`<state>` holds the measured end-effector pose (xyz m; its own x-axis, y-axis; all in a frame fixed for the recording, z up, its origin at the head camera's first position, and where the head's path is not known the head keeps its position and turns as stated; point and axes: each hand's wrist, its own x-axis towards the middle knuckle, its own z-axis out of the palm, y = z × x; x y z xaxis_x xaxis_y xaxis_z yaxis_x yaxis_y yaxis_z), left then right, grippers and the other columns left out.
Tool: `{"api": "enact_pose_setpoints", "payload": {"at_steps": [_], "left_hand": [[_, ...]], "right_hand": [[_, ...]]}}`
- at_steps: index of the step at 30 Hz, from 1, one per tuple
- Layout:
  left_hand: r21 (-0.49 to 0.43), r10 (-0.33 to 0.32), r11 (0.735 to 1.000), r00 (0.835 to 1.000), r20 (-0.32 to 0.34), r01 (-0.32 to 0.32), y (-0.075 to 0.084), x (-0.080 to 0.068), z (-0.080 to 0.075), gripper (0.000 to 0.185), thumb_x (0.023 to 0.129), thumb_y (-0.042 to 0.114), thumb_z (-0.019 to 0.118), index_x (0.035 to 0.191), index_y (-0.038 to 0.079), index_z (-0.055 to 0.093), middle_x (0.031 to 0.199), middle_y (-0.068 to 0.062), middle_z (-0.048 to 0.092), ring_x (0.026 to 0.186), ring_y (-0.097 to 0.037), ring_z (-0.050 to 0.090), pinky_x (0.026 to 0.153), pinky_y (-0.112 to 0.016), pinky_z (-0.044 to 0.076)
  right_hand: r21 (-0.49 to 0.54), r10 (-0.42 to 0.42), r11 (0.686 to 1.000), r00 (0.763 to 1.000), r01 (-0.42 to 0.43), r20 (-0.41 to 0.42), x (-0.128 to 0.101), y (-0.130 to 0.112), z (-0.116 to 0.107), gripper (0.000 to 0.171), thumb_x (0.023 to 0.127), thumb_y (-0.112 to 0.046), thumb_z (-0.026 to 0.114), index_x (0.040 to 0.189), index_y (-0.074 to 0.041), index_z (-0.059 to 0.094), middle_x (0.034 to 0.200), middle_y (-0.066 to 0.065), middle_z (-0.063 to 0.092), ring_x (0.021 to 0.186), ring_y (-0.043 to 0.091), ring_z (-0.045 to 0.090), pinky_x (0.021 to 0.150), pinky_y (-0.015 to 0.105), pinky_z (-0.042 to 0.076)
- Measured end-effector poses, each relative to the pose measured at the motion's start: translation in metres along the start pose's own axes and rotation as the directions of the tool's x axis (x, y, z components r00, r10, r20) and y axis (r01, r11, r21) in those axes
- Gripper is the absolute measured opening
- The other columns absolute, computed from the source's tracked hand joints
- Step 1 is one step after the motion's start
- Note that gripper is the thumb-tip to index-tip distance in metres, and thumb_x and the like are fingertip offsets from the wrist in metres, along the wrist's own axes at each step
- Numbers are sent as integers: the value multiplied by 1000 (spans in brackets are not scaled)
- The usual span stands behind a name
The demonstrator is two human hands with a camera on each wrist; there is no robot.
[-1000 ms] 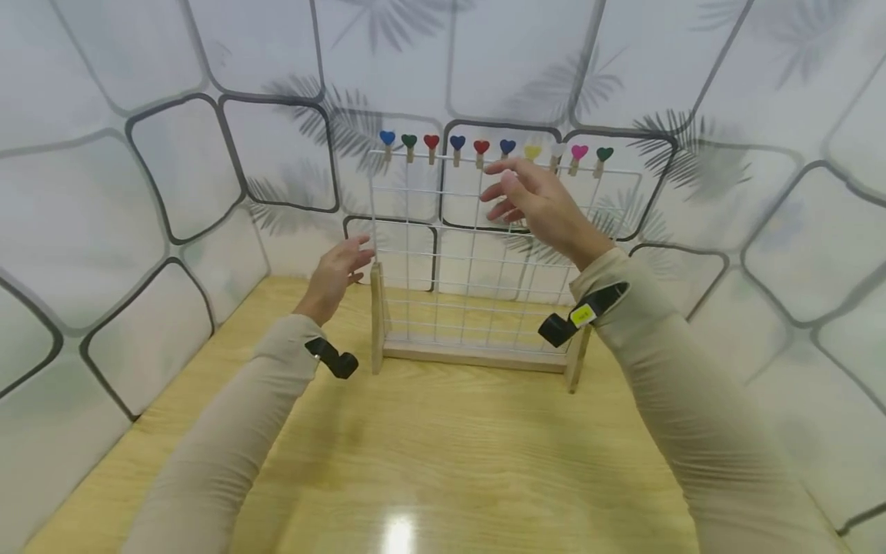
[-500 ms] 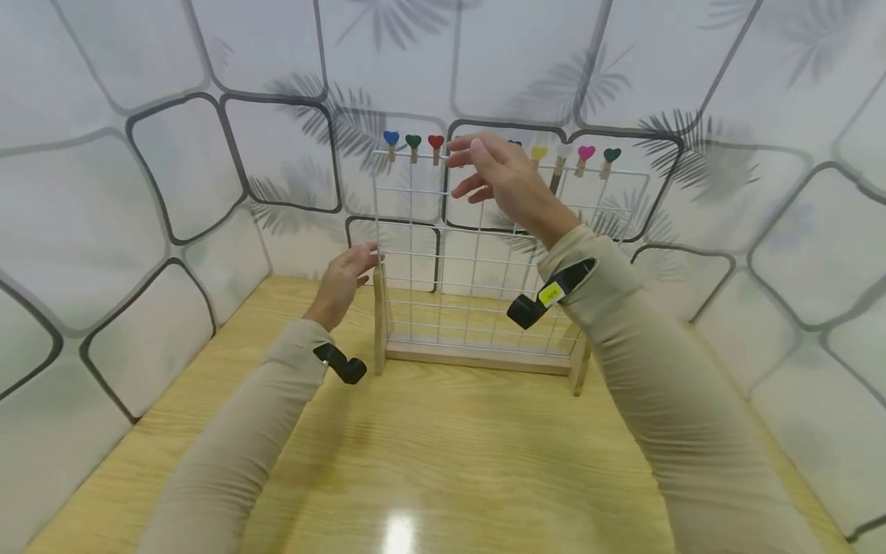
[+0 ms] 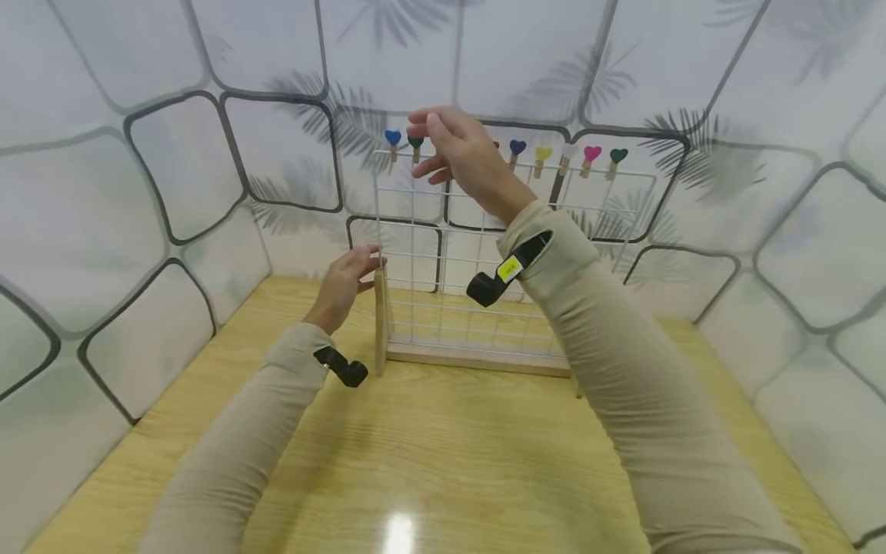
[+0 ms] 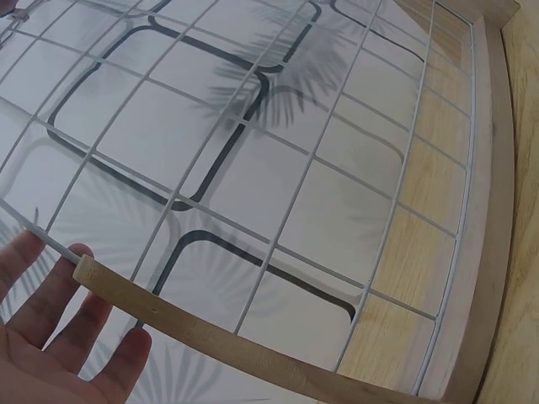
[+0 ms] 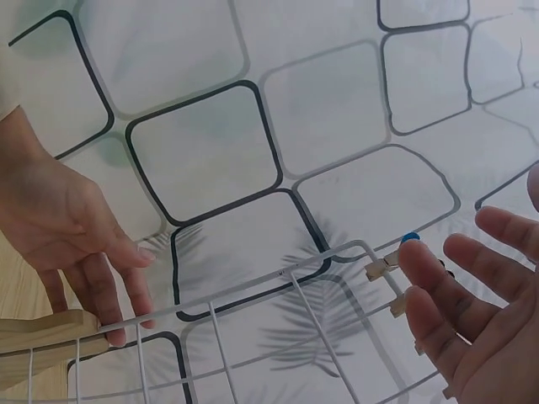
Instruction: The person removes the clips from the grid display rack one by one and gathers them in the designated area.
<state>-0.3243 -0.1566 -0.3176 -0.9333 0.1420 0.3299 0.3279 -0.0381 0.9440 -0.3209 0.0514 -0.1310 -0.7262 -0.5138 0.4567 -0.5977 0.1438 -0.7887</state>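
Note:
A white wire grid rack (image 3: 412,208) stands in a wooden frame. Heart-topped clothespins line its top wire: blue (image 3: 392,137) and green (image 3: 414,141) at the left end; dark blue (image 3: 517,146), yellow (image 3: 543,153), white (image 3: 567,151), pink (image 3: 591,153) and green (image 3: 618,155) farther right. Those between are mostly hidden behind my right hand (image 3: 467,158), which hovers before the top wire, fingers spread and holding nothing. My left hand (image 3: 337,286) touches the rack's left side, fingertips at the top of the wooden post (image 3: 380,323), as the left wrist view also shows.
The rack's wooden base bar (image 3: 477,363) rests on a light wood-grain table (image 3: 443,454). Patterned white cloth walls (image 3: 526,61) with dark outlines and leaf prints enclose the table at the back and sides.
My right hand has moved left along the row of clothespins, from the middle towards the left end. My left hand has shifted slightly right, up against the rack's side.

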Motion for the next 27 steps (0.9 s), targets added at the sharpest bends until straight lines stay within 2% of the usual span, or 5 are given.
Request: {"api": "enact_pose_setpoints", "payload": {"at_steps": [8, 15, 20, 27], "left_hand": [[14, 19, 1000, 1000, 4, -19, -2, 1, 1, 54, 98, 39, 34, 136, 1, 38, 127, -22, 47, 122, -28, 42, 96, -46, 36], [35, 3, 999, 1000, 8, -3, -5, -3, 0, 52, 99, 36, 32, 136, 0, 37, 127, -22, 47, 122, -27, 41, 96, -46, 36], [35, 30, 999, 999, 9, -31, -7, 0, -1, 52, 99, 37, 34, 136, 1, 38, 127, -22, 48, 122, -27, 41, 95, -46, 36], [40, 29, 999, 1000, 5, -30, -7, 1, -1, 52, 99, 37, 34, 136, 1, 38, 127, -21, 48, 122, -27, 42, 95, -46, 37]], "right_hand": [[-2, 104, 995, 995, -104, -3, 24, -2, 5, 37, 99, -29, 34, 132, -13, 42, 128, 5, 47, 83, 28, 62, 74, 36, 49], [-53, 254, 965, 967, -256, -36, 39, -3, 15, 34, 98, -27, 39, 129, -15, 47, 124, 1, 51, 78, 24, 64, 68, 33, 51], [-92, 300, 948, 951, -306, -70, 47, -7, 19, 33, 96, -22, 46, 128, -14, 48, 121, 0, 52, 76, 20, 64, 66, 30, 51], [-120, 349, 925, 931, -361, -109, 52, -7, 23, 30, 94, -15, 50, 124, -11, 52, 117, 3, 55, 73, 18, 64, 64, 27, 50]]}}
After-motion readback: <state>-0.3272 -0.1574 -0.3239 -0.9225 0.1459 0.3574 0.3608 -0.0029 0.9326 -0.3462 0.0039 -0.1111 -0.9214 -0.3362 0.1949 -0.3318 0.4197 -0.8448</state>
